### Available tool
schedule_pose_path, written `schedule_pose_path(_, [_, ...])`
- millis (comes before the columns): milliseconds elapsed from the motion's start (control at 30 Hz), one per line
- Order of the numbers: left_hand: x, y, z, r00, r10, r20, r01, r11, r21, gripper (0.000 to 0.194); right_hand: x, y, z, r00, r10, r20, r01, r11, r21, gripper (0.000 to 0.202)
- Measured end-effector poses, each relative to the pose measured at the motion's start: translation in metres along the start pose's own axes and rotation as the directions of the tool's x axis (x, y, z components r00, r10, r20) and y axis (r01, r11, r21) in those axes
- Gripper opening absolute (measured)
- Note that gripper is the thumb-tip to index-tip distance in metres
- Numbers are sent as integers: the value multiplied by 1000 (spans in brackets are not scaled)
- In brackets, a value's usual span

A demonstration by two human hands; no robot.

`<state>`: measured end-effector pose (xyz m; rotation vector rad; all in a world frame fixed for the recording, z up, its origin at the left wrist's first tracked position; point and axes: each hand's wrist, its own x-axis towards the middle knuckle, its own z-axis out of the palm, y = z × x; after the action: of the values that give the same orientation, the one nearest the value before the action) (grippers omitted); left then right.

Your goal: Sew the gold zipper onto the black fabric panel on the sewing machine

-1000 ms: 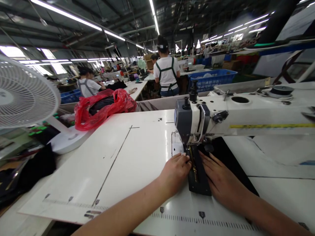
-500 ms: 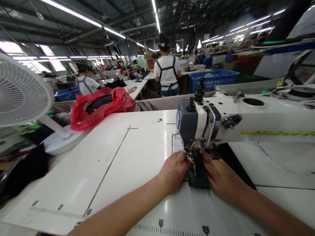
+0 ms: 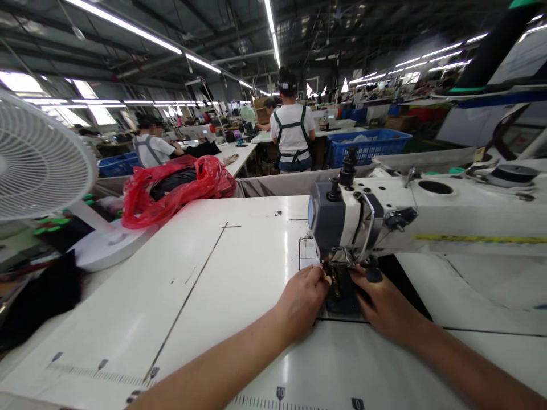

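My left hand (image 3: pixel 302 299): fingertips bunched at the gold zip (image 3: pixel 335 285), pinch unclear. Right hand (image 3: pixel 387 304): fingers together along the black piece (image 3: pixel 347 300). Looks partway: some under machine head (image 3: pixel 337 222), near end out front.

Two grips: one left grip (image 3: pixel 302 302), one right grip (image 3: pixel 384 304). One sewing machine (image 3: pixel 345 219) with one yellow measuring tape (image 3: pixel 482 238) on it, and one gold-coloured zip (image 3: pixel 337 285). One counter (image 3: pixel 239 296) in front, bearing five dark scale tags (image 3: pixel 280 393). One red plastic bag (image 3: pixel 179 191). Two fans: one big white fan (image 3: pixel 43 159), one small green fan (image 3: pixel 247 114). Two blue baskets (image 3: pixel 367 149). Three people (image 3: pixel 293 128) at the nearer workplaces; those farther back are too small to count, and the ceiling lights run too far to count.
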<state>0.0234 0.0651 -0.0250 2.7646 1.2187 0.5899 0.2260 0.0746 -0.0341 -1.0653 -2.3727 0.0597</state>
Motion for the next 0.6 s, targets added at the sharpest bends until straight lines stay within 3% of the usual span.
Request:
schedule_pose_path(100, [-2,0,-1,1000,3,-2,-3,1000,-25,24,1,-7,-1,998,47,-35,-49,997,-64,23])
schedule_pose_path(333, [-7,4,-4,999,-47,-29,44,996,-79,37,18,-4,2,993,84,82,-87,995,39,27])
schedule_pose_path(467, [-7,7,-3,997,-45,-55,43,998,-35,24,18,2,1,996,81,49,-85,993,79,27])
schedule_pose_path(600, [-8,7,0,996,-48,-74,48,999,-7,12,18,1,-1,991,93,92,-101,991,88,24])
